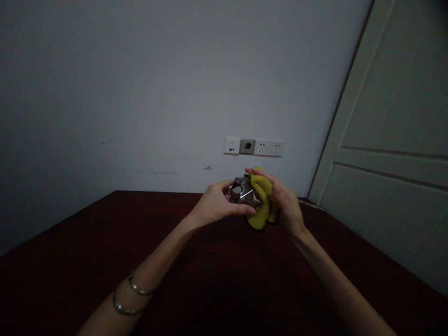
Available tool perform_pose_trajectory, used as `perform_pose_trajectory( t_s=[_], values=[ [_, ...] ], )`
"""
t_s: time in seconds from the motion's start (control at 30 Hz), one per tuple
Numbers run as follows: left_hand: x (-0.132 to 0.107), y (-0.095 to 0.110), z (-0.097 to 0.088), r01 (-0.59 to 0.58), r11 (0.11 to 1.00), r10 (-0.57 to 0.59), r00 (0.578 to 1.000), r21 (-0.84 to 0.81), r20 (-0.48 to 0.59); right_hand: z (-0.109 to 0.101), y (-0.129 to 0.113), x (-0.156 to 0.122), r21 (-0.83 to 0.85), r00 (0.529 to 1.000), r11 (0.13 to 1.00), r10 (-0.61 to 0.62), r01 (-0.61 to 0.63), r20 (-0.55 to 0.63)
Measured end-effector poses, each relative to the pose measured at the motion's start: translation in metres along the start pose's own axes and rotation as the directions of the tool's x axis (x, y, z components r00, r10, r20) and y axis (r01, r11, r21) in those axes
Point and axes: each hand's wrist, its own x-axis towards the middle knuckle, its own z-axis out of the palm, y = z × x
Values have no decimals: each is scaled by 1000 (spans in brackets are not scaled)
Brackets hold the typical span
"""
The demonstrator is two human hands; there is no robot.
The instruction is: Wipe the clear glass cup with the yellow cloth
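Note:
My left hand [220, 201] grips a small smoky, see-through glass object [244, 192] with shiny angled facets; its exact kind I cannot make out. The thumb lies along its near side and the fingers go behind it. Against the right side of the glass, my right hand [286, 205] presses a folded yellow cloth [259, 219] with a dark edge. Part of the glass is hidden by the cloth. Both hands are held together above the table, near its far side.
A dark red table [115, 242] spreads below my arms. Behind it rises a pale wall [168, 93] with a row of sockets [269, 148]. A panelled white door [392, 140] stands at the right. Two bracelets [128, 308] circle my left forearm.

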Motion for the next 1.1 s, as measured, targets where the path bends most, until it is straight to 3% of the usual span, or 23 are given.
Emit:
perform_pose_trajectory(
  t_s=[0.1,0.23,0.43,0.5,0.57,0.63,0.7,0.77,0.83,0.97,1.1],
  values=[
    [0,-2,-1,32,993,-30,999,-110,15,-2,-1,-2,-113,989,986,-114,124,95],
    [-1,0,0,77,987,-74,997,-138,27,4,-4,-6,-286,980,938,-174,196,100],
    [-5,5,-5,125,989,-119,989,-75,87,9,-2,-4,-195,995,976,-93,95,19],
    [-7,6,-11,136,991,-136,981,6,141,10,0,-2,-110,998,993,-36,30,-50],
    [-9,6,-16,121,980,-141,983,159,119,9,3,1,-55,994,997,40,-46,-101],
    [-10,4,-20,57,928,-75,997,367,36,8,5,3,-47,985,991,118,-125,-124],
    [-10,1,-21,-45,823,67,998,567,-18,9,7,5,-47,974,981,181,-189,-133],
    [-9,-2,-21,-141,713,192,981,687,2,10,7,5,-27,967,973,222,-227,-128],
    [-7,-5,-20,-207,665,248,967,718,49,13,6,5,-2,966,971,236,-238,-106],
    [-4,-6,-21,-279,688,299,950,670,89,17,7,3,27,969,971,237,-236,-68],
    [-2,-6,-19,-265,744,307,951,614,39,14,10,2,-15,981,983,184,-185,-67]
  ],
)
